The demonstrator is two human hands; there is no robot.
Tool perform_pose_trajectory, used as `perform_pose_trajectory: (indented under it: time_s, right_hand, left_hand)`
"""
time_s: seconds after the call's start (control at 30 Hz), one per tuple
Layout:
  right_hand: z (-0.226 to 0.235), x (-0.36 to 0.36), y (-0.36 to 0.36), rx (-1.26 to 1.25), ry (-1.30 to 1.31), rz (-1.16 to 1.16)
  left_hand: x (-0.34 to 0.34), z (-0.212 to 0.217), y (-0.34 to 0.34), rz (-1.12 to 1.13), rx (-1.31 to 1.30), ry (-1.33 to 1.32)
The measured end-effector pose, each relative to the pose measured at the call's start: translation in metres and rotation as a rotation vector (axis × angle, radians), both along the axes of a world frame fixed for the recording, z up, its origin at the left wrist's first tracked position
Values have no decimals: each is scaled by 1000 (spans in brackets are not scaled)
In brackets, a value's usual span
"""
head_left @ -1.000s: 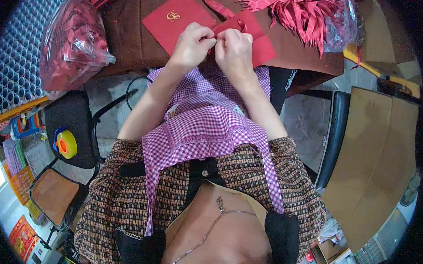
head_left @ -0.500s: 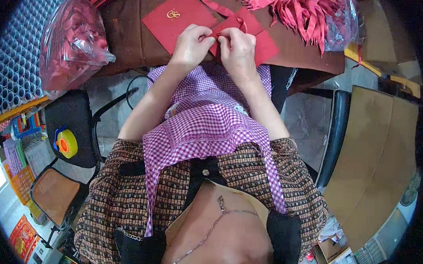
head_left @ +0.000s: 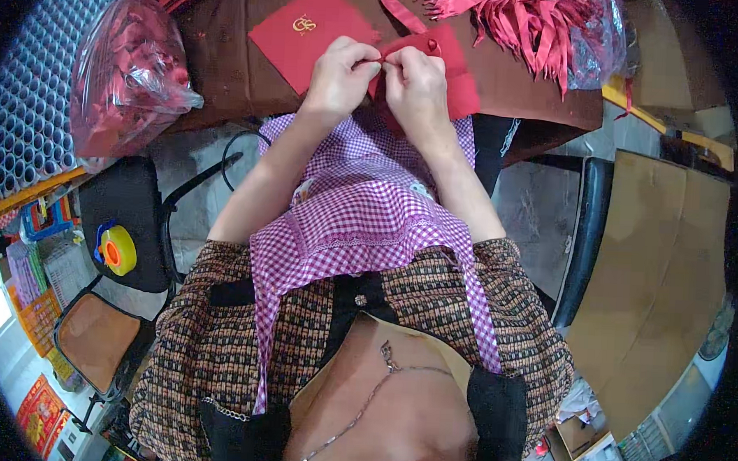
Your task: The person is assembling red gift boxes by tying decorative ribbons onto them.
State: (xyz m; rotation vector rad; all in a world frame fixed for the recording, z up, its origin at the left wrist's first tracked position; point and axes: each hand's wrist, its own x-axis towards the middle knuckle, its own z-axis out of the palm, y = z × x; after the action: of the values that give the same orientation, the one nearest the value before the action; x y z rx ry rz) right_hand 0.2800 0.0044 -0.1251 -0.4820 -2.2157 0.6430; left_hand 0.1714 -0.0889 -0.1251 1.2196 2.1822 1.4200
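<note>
My left hand (head_left: 341,77) and my right hand (head_left: 419,91) meet at the table's near edge, thumbs and forefingers pinched together. Between the fingertips is the edge of a folded red piece (head_left: 462,82), perhaps card or box board; whether a thin ribbon is also pinched there is too small to tell. A red ribbon end (head_left: 401,13) stretches out beyond the piece. To the left, partly behind my left hand, lies a flat red square panel (head_left: 312,34) with a gold emblem. My right hand covers part of the folded piece.
A brown cloth covers the table (head_left: 228,68). A heap of red ribbons (head_left: 526,27) lies at the far right beside clear plastic. At left sits a plastic bag of red pieces (head_left: 133,80). A black chair (head_left: 127,212) carries a yellow tape roll (head_left: 119,250). Large cardboard (head_left: 638,283) stands at right.
The folded red piece has tilted and shifted slightly left and nearer. Its ribbon end now stands farther out. My hands stay pinched in almost the same place, fingertips slightly closer together.
</note>
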Motion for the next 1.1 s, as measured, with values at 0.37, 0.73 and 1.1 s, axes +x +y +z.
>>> perform_pose_trajectory:
  time_s: [0.37,0.73,1.1]
  right_hand:
    - [56,21,40,343,-127,103]
    - [54,35,45,328,-246,240]
    - [65,43,46,227,-420,356]
  left_hand:
    - [7,11,-7,-60,71,182]
    - [16,26,-11,-119,114,115]
    - [19,18,-9,-168,149,369]
